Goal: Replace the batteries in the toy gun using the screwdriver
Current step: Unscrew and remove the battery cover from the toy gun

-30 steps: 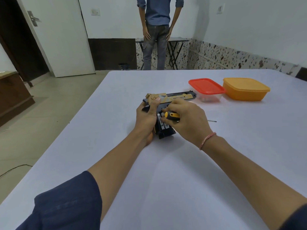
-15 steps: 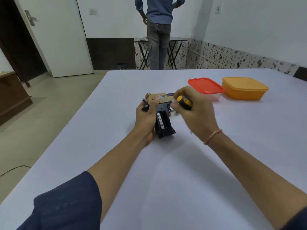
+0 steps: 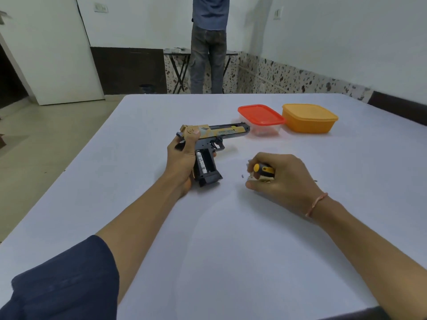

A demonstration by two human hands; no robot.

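The black and tan toy gun (image 3: pixel 221 132) lies on its side on the white table (image 3: pixel 231 239), barrel pointing right. Its grip compartment (image 3: pixel 204 163) is uncovered and one battery shows inside. My left hand (image 3: pixel 182 160) grips the gun at the back of the grip, thumb on the tan slide. My right hand (image 3: pixel 279 179) rests on the table to the right of the gun, fingers curled round the yellow and black screwdriver (image 3: pixel 263 169) and a small pale item beneath it. The screwdriver's tip pokes out past the wrist. A tiny screw (image 3: pixel 242 176) lies beside that hand.
A clear box with a red lid (image 3: pixel 261 115) and an orange lidded box (image 3: pixel 309 117) stand behind the gun to the right. A person (image 3: pixel 209 42) stands by a folding table at the far wall. The table's left edge runs close to my left arm.
My right hand has drawn away from the gun's grip, down and to the right onto the table, carrying the screwdriver. The compartment now shows one battery. My left hand has held still.
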